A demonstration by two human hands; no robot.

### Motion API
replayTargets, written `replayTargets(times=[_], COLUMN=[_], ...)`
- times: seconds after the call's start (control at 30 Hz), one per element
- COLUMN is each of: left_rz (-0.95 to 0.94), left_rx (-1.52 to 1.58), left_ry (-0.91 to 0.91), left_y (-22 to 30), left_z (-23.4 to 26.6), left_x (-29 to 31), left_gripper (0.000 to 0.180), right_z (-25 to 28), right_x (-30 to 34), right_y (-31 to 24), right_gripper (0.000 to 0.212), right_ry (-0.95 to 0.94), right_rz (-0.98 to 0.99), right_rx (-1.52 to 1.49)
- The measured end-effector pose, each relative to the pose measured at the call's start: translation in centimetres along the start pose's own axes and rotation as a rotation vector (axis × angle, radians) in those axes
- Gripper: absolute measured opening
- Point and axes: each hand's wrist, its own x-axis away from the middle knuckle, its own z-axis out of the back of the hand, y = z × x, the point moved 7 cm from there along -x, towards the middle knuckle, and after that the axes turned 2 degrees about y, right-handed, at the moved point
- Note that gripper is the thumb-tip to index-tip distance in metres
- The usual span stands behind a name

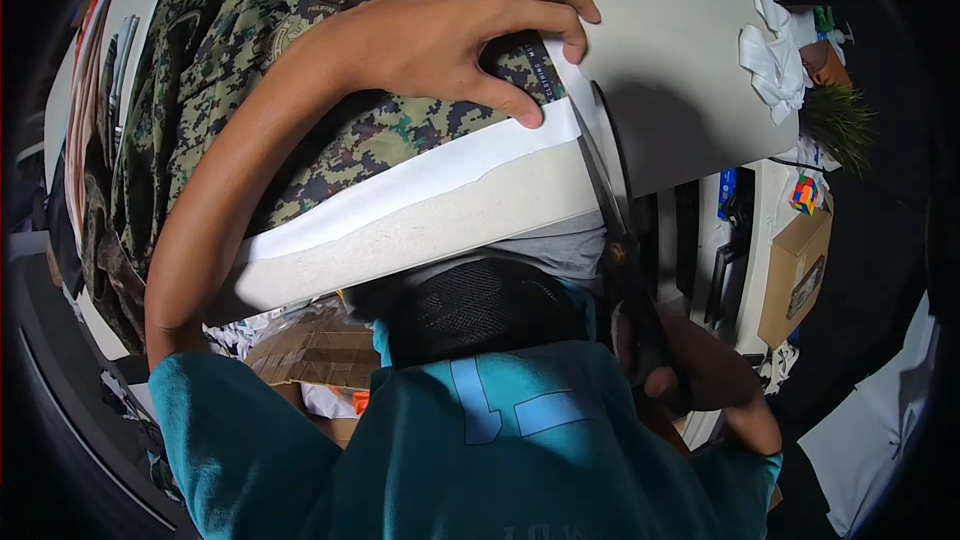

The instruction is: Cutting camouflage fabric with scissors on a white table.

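A sheet of green camouflage-print fabric (380, 140) with a white border (400, 185) lies on the white table (440, 215). My left hand (480, 25) rests on its right part, fingers spread, the fingertips and thumb by the white edge. Below and to the right, my right hand (700, 360) grips the handles of dark scissors (618, 225). The scissors point away from me, their blades apart at the fabric's near right corner, with the white border between them. Shadow partly hides the right fingers.
White scraps (773, 75), a grassy plant (838, 122), a puzzle cube (803, 193) and a cardboard box (797, 280) stand along the right. More fabric (88, 150) hangs over the table's left side. A taped cardboard box (310, 345) sits below the near edge.
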Motion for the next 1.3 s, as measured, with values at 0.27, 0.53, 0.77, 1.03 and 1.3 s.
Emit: replayTargets(times=[0.27, 0.53, 0.77, 1.03, 1.3], left_rz=[0.045, 0.041, 0.043, 0.077, 0.08], left_rx=[0.1, 0.074, 0.012, 0.032, 0.029], left_ry=[0.069, 0.082, 0.072, 0.052, 0.036], left_y=[-0.1, -0.3, -0.3, -0.2, -0.2], left_z=[0.4, 0.4, 0.4, 0.4, 0.4], left_x=[0.1, 0.3, 0.3, 0.3, 0.4], left_gripper=[0.053, 0.052, 0.049, 0.047, 0.047], right_z=[1.1, 1.6, 1.4, 1.6, 1.5], right_x=[-1.8, -2.4, -2.2, -2.3, -2.4], right_y=[-2.4, -3.9, -4.5, -3.8, -3.7], right_gripper=[0.067, 0.067, 0.058, 0.067, 0.059], right_ry=[0.122, 0.245, 0.213, 0.27, 0.237], right_rz=[0.042, 0.071, -0.007, -0.016, 0.003], right_rx=[0.095, 0.279, 0.295, 0.292, 0.282])
